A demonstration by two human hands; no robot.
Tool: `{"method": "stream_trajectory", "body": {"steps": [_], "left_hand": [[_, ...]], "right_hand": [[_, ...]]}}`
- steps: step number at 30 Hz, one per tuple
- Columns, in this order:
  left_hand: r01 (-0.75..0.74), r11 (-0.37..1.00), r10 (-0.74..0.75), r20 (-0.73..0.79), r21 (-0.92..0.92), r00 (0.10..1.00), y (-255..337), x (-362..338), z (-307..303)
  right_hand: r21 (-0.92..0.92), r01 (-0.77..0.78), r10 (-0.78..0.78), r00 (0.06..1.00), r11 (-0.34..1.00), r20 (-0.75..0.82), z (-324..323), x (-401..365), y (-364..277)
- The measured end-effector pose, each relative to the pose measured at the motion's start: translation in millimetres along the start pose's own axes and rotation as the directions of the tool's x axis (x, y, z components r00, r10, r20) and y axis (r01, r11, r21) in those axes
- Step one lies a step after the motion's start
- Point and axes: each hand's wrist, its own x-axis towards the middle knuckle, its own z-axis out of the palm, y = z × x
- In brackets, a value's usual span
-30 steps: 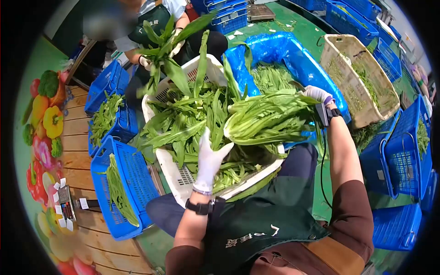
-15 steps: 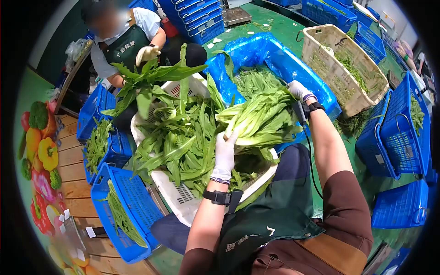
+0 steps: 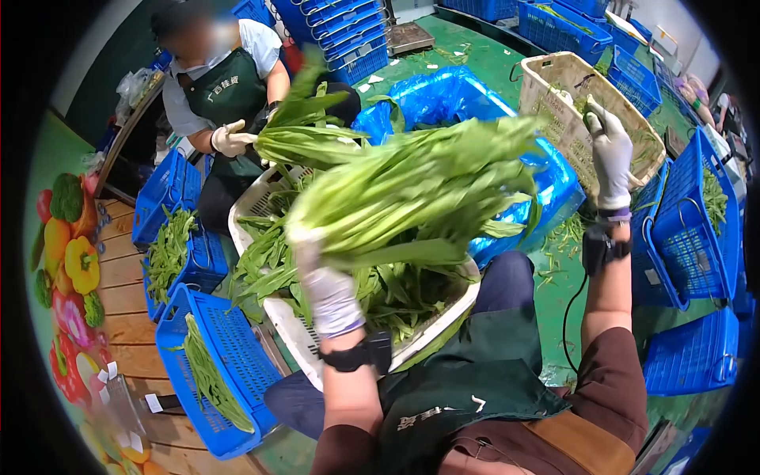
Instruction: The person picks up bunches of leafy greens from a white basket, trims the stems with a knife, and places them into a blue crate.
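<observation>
My left hand (image 3: 317, 273), in a white glove, is closed around the base of a large bunch of leaf lettuce (image 3: 419, 190). The bunch is blurred by motion, held sideways over a white crate (image 3: 289, 336) of loose green leaves, its tips toward the blue-lined crate (image 3: 475, 95). My gloved right hand (image 3: 611, 154) is raised at the right, in front of the beige crate (image 3: 546, 75). Its fingers are bent together around something small and dark that I cannot make out.
Across the white crate a co-worker (image 3: 229, 87) in gloves holds another bunch of greens (image 3: 305, 138). Blue crates with greens stand at left, one (image 3: 214, 380) near my leg. More blue crates (image 3: 697, 229) stand at right. Leaf scraps (image 3: 566, 233) litter the green floor.
My left hand has moved left with the lettuce bunch, lifting it. My right hand has left the bunch and moved right and up. The co-worker's hands and greens have shifted.
</observation>
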Motion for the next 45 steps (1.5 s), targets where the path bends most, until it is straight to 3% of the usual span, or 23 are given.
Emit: {"method": "stream_trajectory", "body": {"steps": [2, 4, 6, 8, 10, 12, 14, 16, 18, 20, 21, 22, 25, 26, 28, 29, 31, 35, 38, 40, 43, 44, 45], "left_hand": [[-0.16, 0.983, 0.163, 0.037, -0.09, 0.986, 62, 2, -8], [-0.097, 0.966, 0.089, -0.046, -0.238, 0.995, 111, -4, -21], [-0.244, 0.969, 0.244, 0.009, 0.02, 0.97, 135, -9, -33], [-0.269, 0.926, 0.239, 0.138, 0.265, 0.961, 146, -19, -43], [-0.046, 0.934, -0.021, 0.185, 0.353, 0.982, 143, -28, -49], [0.119, 0.914, -0.189, 0.146, 0.389, 0.971, 134, -35, -47], [0.233, 0.936, -0.281, 0.161, 0.264, 0.946, 114, -38, -63], [0.273, 0.959, -0.285, 0.267, 0.08, 0.921, 112, -47, -72], [0.393, 0.912, -0.41, 0.222, 0.117, 0.885, 102, -50, -97], [0.37, 0.916, -0.394, 0.17, 0.155, 0.903, 91, -53, -104], [0.387, 0.907, -0.412, 0.161, 0.168, 0.897, 94, -50, -106], [0.405, 0.897, -0.432, 0.154, 0.178, 0.889, 103, -46, -105], [0.479, 0.844, -0.53, 0.241, 0.241, 0.813, 133, -40, -92], [0.481, 0.845, -0.53, 0.242, 0.236, 0.813, 131, -39, -93], [0.341, 0.829, -0.508, 0.34, 0.443, 0.792, 125, -36, -91], [0.359, 0.833, -0.516, 0.356, 0.422, 0.779, 123, -39, -89], [0.434, 0.815, -0.562, 0.341, 0.384, 0.754, 128, -43, -83], [0.52, 0.785, -0.613, 0.301, 0.336, 0.731, 127, -48, -84], [0.49, 0.789, -0.598, 0.282, 0.371, 0.75, 129, -53, -81], [0.486, 0.783, -0.6, 0.268, 0.387, 0.754, 133, -55, -79], [0.471, 0.79, -0.593, 0.293, 0.392, 0.75, 131, -55, -88], [0.46, 0.793, -0.589, 0.307, 0.4, 0.748, 133, -58, -92], [0.45, 0.817, -0.568, 0.367, 0.36, 0.737, 143, -62, -94]], "right_hand": [[0.098, 0.02, -0.02, 1.0, 0.995, -0.003, -24, -16, -52], [0.181, 0.25, -0.249, 0.968, 0.951, -0.031, -37, -34, -99], [0.353, 0.18, -0.222, 0.972, 0.918, 0.08, -40, -62, -149], [0.6, 0.122, -0.355, 0.89, 0.79, 0.286, -32, -90, -203], [0.822, 0.02, -0.543, 0.76, 0.569, 0.357, 7, -122, -243], [0.767, -0.064, -0.53, 0.685, 0.639, 0.499, 23, -151, -281], [0.783, -0.277, -0.518, 0.622, 0.557, 0.588, 55, -189, -298], [0.733, -0.305, -0.388, 0.692, 0.608, 0.609, 64, -203, -308], [0.696, -0.441, -0.339, 0.645, 0.567, 0.684, 73, -215, -310], [0.781, -0.148, -0.531, 0.656, 0.606, 0.536, 86, -226, -302], [0.812, -0.114, -0.611, 0.602, 0.572, 0.515, 86, -218, -299], [0.849, -0.207, -0.663, 0.545, 0.487, 0.513, 83, -204, -300], [0.69, 0.299, -0.715, 0.534, 0.659, 0.451, 56, -159, -313], [0.68, 0.369, -0.752, 0.502, 0.633, 0.427, 51, -150, -319], [0.621, 0.465, -0.775, 0.407, 0.631, 0.483, 48, -143, -327], [0.618, 0.466, -0.773, 0.408, 0.633, 0.485, 52, -144, -328], [0.579, 0.592, -0.819, 0.291, 0.561, 0.495, 63, -149, -326], [0.619, 0.581, -0.844, 0.282, 0.528, 0.455, 71, -154, -326], [0.563, 0.592, -0.799, 0.267, 0.577, 0.539, 76, -159, -326], [0.556, 0.582, -0.766, 0.196, 0.594, 0.613, 82, -158, -327], [0.625, 0.566, -0.826, 0.205, 0.538, 0.525, 91, -162, -318], [0.554, 0.631, -0.776, 0.125, 0.543, 0.618, 105, -163, -306], [0.519, 0.565, -0.701, 0.156, 0.641, 0.696, 112, -165, -283]]}}
